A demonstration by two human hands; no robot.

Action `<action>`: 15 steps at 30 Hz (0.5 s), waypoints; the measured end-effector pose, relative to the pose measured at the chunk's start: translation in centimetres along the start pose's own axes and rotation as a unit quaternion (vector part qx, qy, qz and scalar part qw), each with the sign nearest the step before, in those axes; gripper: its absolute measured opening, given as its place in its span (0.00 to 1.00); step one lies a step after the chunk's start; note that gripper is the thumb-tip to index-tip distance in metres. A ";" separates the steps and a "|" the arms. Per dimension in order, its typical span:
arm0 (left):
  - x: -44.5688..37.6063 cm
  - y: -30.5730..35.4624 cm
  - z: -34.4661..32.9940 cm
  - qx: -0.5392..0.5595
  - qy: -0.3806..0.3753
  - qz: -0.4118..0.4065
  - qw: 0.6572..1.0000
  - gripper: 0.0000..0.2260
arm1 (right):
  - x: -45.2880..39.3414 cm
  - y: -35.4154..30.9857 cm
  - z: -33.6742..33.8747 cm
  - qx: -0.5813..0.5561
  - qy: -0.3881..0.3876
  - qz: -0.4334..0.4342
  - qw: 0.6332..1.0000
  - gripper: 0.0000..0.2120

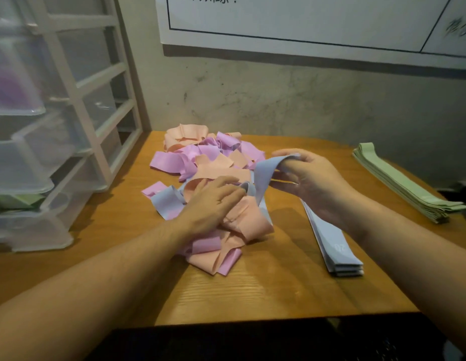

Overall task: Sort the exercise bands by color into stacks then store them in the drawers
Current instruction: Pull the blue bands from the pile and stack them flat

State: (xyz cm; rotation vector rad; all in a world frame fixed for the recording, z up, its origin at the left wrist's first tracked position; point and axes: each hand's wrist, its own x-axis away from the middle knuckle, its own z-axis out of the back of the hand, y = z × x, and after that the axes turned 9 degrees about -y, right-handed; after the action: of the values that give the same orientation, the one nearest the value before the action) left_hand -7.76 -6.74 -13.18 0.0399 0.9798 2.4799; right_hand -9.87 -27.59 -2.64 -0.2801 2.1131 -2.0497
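I judge the sorting partly done; a green stack and a blue stack lie on the table; my right hand pinches a blue band, my left hand presses the mixed pile with loose fingers; pink, peach and the drawers remain.

Grained wood table, matt bands (rubbery), translucent plastic drawers
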 end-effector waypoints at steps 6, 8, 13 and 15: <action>1.3 6.6 -2.2 0.105 0.061 -0.064 0.991 0.32 | 1.0 -1.2 -0.4 0.013 0.002 0.023 1.000 0.04; 1.4 7.5 -3.2 0.142 0.049 -0.042 0.988 0.35 | 1.2 -1.6 -0.5 0.016 0.014 0.025 0.999 0.04; 1.7 6.2 -3.4 0.119 0.059 0.038 0.990 0.30 | 2.3 -2.5 0.0 0.051 0.032 0.010 0.998 0.06; 2.0 5.2 -3.1 0.106 0.040 0.073 0.991 0.28 | 2.8 -2.8 0.3 0.056 0.035 -0.003 0.998 0.10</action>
State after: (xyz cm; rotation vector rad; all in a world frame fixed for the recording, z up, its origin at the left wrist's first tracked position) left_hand -12.34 -11.16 -12.37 0.0844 1.3157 2.5136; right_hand -12.49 -28.73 0.15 -0.2009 2.0277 -2.2031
